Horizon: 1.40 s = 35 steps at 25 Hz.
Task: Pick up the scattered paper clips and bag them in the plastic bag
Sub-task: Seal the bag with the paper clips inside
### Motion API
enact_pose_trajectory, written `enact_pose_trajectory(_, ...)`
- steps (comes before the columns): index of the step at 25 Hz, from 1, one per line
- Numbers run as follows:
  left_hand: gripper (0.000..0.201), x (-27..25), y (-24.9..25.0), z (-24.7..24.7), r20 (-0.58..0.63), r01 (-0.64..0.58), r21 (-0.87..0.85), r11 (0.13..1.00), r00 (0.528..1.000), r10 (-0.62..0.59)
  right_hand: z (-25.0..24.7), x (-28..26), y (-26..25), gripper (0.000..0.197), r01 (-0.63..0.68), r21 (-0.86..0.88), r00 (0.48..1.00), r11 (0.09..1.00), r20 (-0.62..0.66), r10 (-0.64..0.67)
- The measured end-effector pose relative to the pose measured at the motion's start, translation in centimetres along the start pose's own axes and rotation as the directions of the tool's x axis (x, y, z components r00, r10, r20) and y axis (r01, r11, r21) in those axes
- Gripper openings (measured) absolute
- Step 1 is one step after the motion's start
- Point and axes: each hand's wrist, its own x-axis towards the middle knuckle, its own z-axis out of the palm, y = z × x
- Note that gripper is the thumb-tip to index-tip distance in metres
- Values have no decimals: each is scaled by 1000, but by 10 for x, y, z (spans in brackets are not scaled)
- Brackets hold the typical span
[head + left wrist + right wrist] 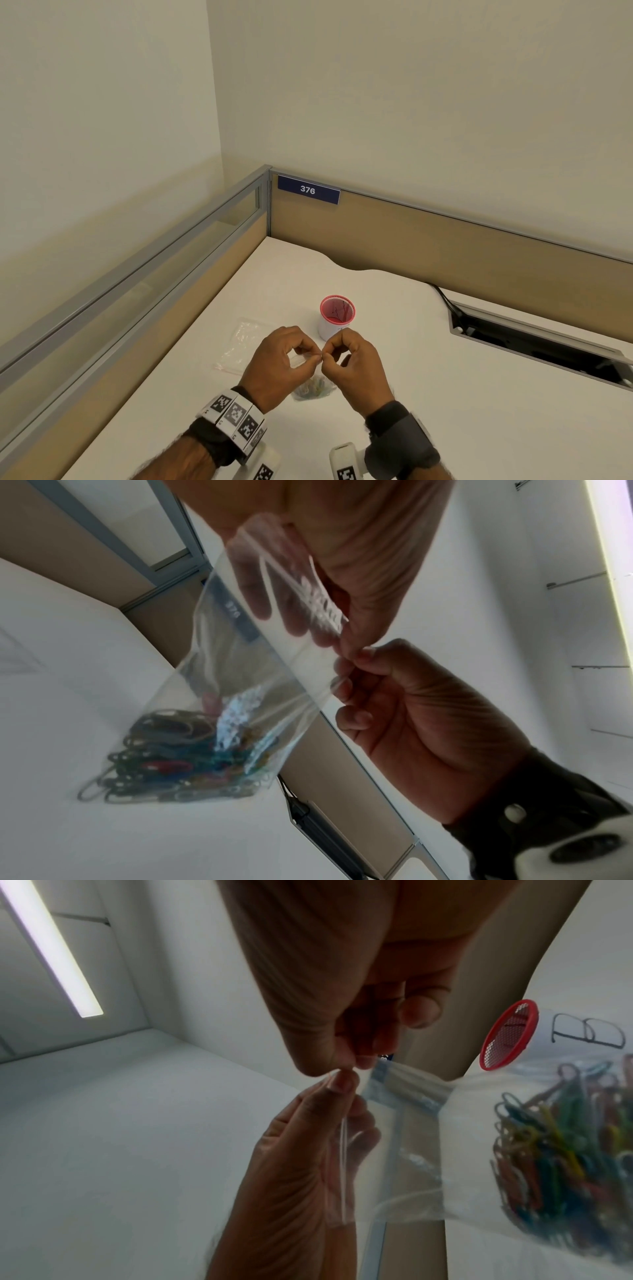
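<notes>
A clear zip plastic bag (246, 664) hangs upright over the white desk. Both hands hold its top edge. My left hand (315, 357) pinches the zip strip between thumb and fingers, with more fingers behind the film. My right hand (327, 355) pinches the same strip right beside it, fingertip to fingertip. A heap of coloured paper clips (178, 758) lies in the bag's bottom, which rests on the desk (445, 394). The right wrist view shows the same clips (555, 1150) through the film. No loose clips show on the desk.
A second flat clear bag (241, 342) lies on the desk left of the hands. A red mesh cup (337, 313) in a white sleeve marked B stands just behind them. A cable slot (534, 339) is cut into the desk at right. Partition walls close the back and left.
</notes>
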Motion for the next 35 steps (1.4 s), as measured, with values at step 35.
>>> enact_pose_trajectory(35,68,-15,-31,5,489,843,-466,270,499,-715,-6,-6,-7,11,-5,385,996,923,82,-29)
